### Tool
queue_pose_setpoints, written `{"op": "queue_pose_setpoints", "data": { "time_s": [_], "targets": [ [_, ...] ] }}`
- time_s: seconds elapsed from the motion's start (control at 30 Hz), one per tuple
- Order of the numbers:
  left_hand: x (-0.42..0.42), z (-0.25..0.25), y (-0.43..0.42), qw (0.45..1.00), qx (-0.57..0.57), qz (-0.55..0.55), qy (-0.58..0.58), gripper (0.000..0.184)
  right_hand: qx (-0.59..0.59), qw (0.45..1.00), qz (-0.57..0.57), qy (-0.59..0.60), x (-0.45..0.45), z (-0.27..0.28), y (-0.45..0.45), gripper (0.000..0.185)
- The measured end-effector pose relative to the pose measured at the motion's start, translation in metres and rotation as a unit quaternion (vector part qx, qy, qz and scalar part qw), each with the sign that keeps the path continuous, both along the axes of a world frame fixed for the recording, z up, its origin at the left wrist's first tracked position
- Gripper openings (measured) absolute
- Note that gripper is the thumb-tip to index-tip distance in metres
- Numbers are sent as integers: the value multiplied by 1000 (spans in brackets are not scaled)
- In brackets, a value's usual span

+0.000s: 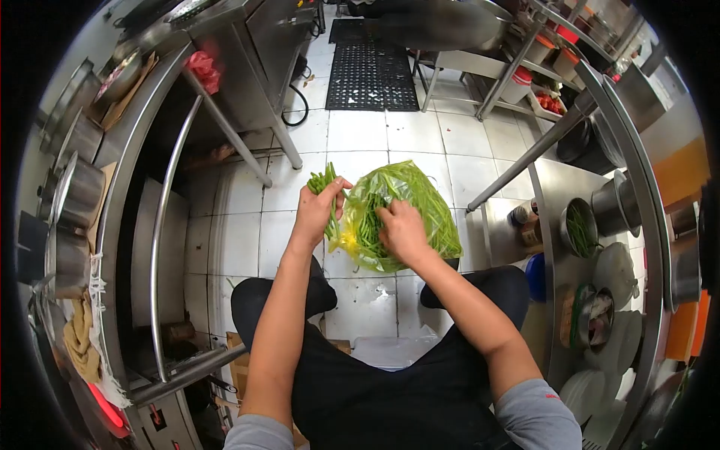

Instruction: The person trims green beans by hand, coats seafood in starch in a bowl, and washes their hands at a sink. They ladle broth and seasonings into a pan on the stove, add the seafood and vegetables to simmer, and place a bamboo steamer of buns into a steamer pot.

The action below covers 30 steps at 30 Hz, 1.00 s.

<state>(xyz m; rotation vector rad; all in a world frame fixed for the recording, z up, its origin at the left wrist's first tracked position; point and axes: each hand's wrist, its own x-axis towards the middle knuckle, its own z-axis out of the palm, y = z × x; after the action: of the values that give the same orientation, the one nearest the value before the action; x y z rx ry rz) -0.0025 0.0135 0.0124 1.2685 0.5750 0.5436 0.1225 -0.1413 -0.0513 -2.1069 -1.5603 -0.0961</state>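
Observation:
A bunch of green beans (322, 182) is gripped in my left hand (315, 210), its ends sticking out above and below the closed fingers. To the right of it, a clear yellowish plastic bag (427, 217) full of more green beans stands between my knees, its mouth facing left. My right hand (403, 232) reaches into the bag's opening, fingers bent down among the beans (367, 229). Its fingertips are partly hidden there, and whether they pinch any beans I cannot make out.
A steel counter with pots (79, 199) runs along my left. On my right, a metal shelf holds a bowl of green beans (580, 227), lidded pots and plates. A clear plastic container (394, 351) lies on the tiles below me. Black rubber mats (371, 79) cover the floor ahead.

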Motion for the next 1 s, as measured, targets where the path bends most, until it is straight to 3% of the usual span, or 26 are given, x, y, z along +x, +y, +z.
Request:
{"op": "queue_pose_setpoints", "data": {
  "time_s": [0.1,0.2,0.3,0.37,0.47,0.53,0.6,0.67,0.77,0.83,0.93,1.0],
  "targets": [
    [6,-10,-4,997,-44,45,-48,25,-5,998,7,-68,-13,-14,5,12],
    [4,-10,-7,992,-116,-14,-48,27,-20,993,-12,-120,-11,-27,11,8],
    [3,-17,-5,998,-40,-56,-2,25,3,994,-11,-111,-5,-25,11,8],
    [1,-23,-3,990,78,-85,87,19,29,998,-25,-47,-5,-16,10,9],
    [3,-22,-17,974,137,-110,146,14,15,997,-57,50,1,12,3,11],
    [9,-39,-23,965,187,-105,154,20,43,995,-60,69,6,35,-8,12],
    [16,-52,-26,926,316,-150,139,23,11,949,-91,301,10,55,-20,14],
    [18,-51,-31,911,373,-141,104,25,27,948,-87,306,17,50,-24,15],
    [17,-25,-34,889,353,-209,204,22,25,949,-62,308,23,48,-29,15],
    [14,-28,-29,861,415,-201,213,18,-38,990,-16,131,25,39,-26,15],
    [10,-33,-25,859,431,-212,175,16,33,990,-33,132,18,35,-21,15],
    [9,-29,-25,873,407,-212,166,17,47,978,-57,193,23,37,-17,16]
  ]
}}
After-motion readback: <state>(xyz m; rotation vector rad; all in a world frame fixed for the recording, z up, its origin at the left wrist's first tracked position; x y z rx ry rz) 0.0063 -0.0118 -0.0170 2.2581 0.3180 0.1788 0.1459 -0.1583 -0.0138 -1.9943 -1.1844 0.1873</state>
